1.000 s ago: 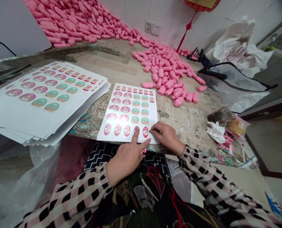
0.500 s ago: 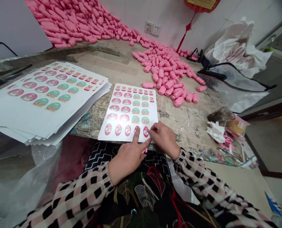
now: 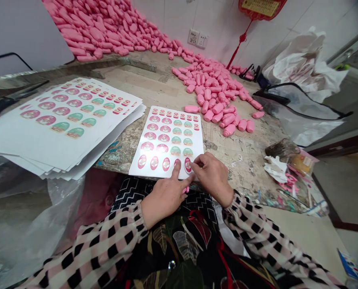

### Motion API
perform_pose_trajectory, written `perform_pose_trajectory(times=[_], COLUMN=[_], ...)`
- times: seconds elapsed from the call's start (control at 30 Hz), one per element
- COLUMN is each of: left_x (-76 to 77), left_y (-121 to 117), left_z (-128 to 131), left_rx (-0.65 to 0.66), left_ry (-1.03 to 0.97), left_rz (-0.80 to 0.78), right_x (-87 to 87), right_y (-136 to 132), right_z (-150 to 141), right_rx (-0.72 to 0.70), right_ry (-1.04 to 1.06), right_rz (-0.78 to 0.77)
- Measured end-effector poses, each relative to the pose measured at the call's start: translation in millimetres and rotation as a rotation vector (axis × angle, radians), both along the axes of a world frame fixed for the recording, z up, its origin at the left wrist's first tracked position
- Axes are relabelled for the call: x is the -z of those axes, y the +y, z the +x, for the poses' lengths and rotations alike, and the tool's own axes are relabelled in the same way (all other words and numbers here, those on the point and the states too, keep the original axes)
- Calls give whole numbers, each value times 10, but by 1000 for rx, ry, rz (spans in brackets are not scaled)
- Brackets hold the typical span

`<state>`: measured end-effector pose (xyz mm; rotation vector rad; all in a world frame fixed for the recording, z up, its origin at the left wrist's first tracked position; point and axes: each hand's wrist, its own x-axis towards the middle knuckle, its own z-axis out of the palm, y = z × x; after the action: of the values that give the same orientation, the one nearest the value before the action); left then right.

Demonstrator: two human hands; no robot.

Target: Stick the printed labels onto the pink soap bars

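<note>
Pinching at oval label [image 3: 187, 164] on label sheet [image 3: 197, 140]

Reaching in from lower left with left hand [image 3: 167, 194], palm down. Stretching index finger forward onto the fourth oval of the bottom row, with thumb spread wide toward the right hand [image 3: 212, 176]. Covering most of a small pink piece [image 3: 185, 189] beneath; cannot tell whether gripped. Angling right hand in from the other side, with wrist bent, thumb and forefinger brought to a narrow pinch at the right edge of the fifth oval, other fingers curled. Cannot tell whether label edge is lifted.

Lying flat at near edge of table [image 3: 142, 86], right under both hands. Printed, from the bottom up, with five pink ovals, four rows of domed labels (two pink, two green per row), then small red-and-cream badges along the top. Too small to read any brand name.

Farther left, piled unevenly: stack of printed sheets [image 3: 31, 146], with matching pink, green and red designs, likewise unreadable. Ahead, heaped loosely toward the wall: pink bottle-shaped pieces [image 3: 209, 86]. Above those, hung on the wall: red ornament [image 3: 263, 8], with lettering on a gold panel, illegible.
</note>
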<state>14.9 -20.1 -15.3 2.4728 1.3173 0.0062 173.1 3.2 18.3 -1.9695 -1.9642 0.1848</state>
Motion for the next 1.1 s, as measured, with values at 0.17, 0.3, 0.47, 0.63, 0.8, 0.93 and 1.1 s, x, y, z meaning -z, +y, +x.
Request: perform_pose_trajectory(times=[0.17,0.3,0.47,0.63,0.8,0.93,1.1], left_x=[-37,-14,-37,-186,-177,-129,-128], left_y=[-6,-20,-62,-21,75,81,59], left_z=[3,-43,-175,-164,-96,-95,-104], left_rx=[-5,8,-22,-425,-793,-823,-813], left_ry=[2,-19,-357,-1083,-1625,-1672,-1685], left_rz=[-7,-17,-87,-664,-1165,-1270,-1272], right_x=[7,266,389,173,48,52,67], right_y=[40,51,50,-50,-269,-361,-372], right_z=[90,195,280,162,-121,-254,-311], right_rx=[43,92,157,138,-55,-72,-46], right_ry=[173,507,1039,1190,1162,1085,1132], right_rz=[-47,-108,-151,-87,-195,-236,-280])
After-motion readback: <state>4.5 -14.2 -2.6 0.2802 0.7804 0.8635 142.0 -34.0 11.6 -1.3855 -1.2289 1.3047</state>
